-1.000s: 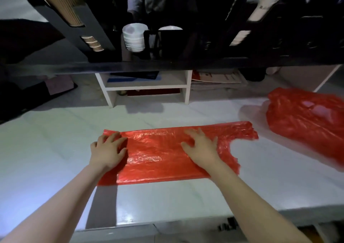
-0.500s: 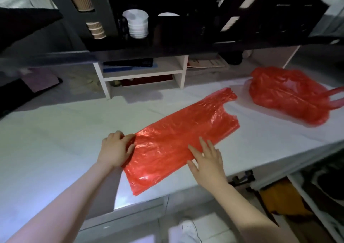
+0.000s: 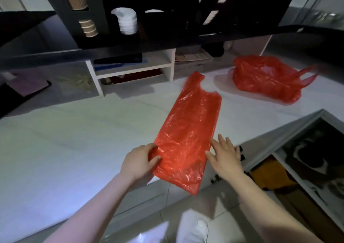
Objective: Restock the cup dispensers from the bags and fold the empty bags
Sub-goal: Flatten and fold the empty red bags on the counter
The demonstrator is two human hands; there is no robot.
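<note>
A flattened, empty red plastic bag (image 3: 188,131) lies lengthwise on the white counter (image 3: 74,146), its near end hanging over the front edge. My left hand (image 3: 139,163) grips the bag's near left corner, thumb on top. My right hand (image 3: 224,154) lies flat with straight fingers at the bag's right edge. A second red bag (image 3: 264,79), crumpled, with its handles out to the right, sits at the back right. Above, the black cup dispenser rack (image 3: 89,19) holds brown ribbed cups (image 3: 88,27) and white cups (image 3: 127,22).
A white shelf unit (image 3: 134,69) with flat items stands at the back of the counter under the rack. A dark mat (image 3: 28,86) lies at the far left. Right of the counter is an open cabinet (image 3: 307,159). My white shoe (image 3: 201,228) shows on the floor below.
The bag has swung round from lying across the counter to pointing away from me, its near end now over the edge. My left hand kept its corner; the right hand slid to the bag's side.
</note>
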